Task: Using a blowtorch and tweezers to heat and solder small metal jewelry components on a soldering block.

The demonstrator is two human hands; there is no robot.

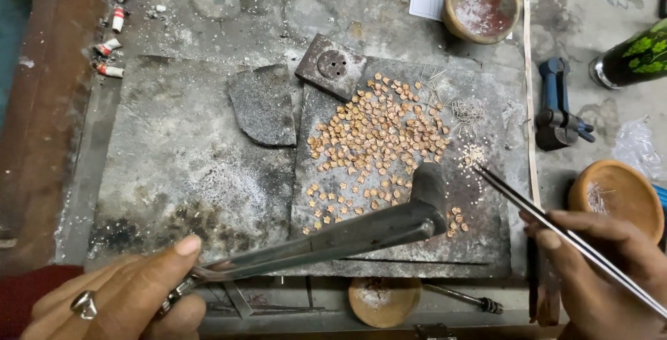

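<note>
Grimy grey soldering surface (174, 166), scorched and dusty. Left hand (125, 295) clamped on dark metal blowtorch (347, 236), nozzle over small copper star-shaped pieces (379, 135) at centre. Right hand (601, 260) pinched on long steel tweezers (542, 216), tips by right edge of pile. Seemingly soldering stage; calls for steady tweezer placement.

I am seeing copper-orange star-shaped pieces (379, 138) lying on a dark grey, ash-speckled slab (208, 166). I am noting the dull grey steel torch (368, 232) and silver tweezers (556, 232). The clay bowl (481, 3) is showing tan walls and a reddish-brown inside. A blue clamp (556, 103) is lying by a black bottle with green leaf pattern (636, 55). The ring (85, 304) is showing silver; the sleeve (28, 298) is showing dark red.
</note>
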